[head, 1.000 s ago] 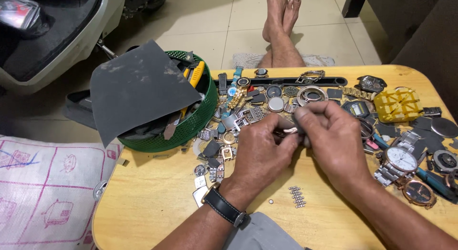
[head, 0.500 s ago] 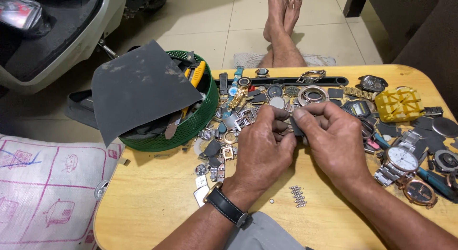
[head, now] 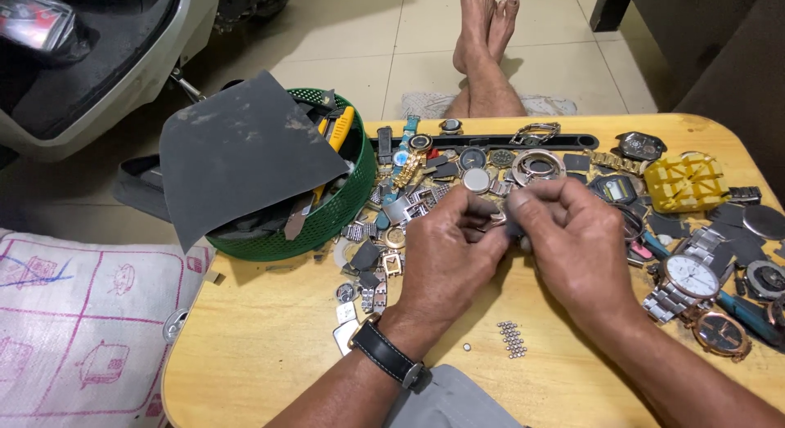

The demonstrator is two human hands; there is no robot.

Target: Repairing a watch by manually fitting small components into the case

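Observation:
My left hand (head: pixel 450 260), with a black wristwatch (head: pixel 388 354) on its wrist, and my right hand (head: pixel 572 240) meet over the middle of a low wooden table (head: pixel 270 346). Both pinch the same small metal watch part (head: pixel 495 222) between thumbs and fingertips. Most of the part is hidden by my fingers. Just behind my hands lies a heap of watch cases, dials and strap links (head: pixel 425 183). A short strip of metal band links (head: pixel 512 340) lies on the wood close to my right forearm.
A green mesh basket (head: pixel 339 207) with tools and a dark grey sheet (head: pixel 237 150) stands at the table's left. A yellow case holder (head: pixel 685 183) and several wristwatches (head: pixel 687 285) lie right. Bare feet (head: pixel 484 27) rest on the tiled floor beyond; a patterned cushion (head: pixel 82 330) lies left.
Both hands stay together over the same spot; the fingers have shifted slightly on the small part, which is now more covered.

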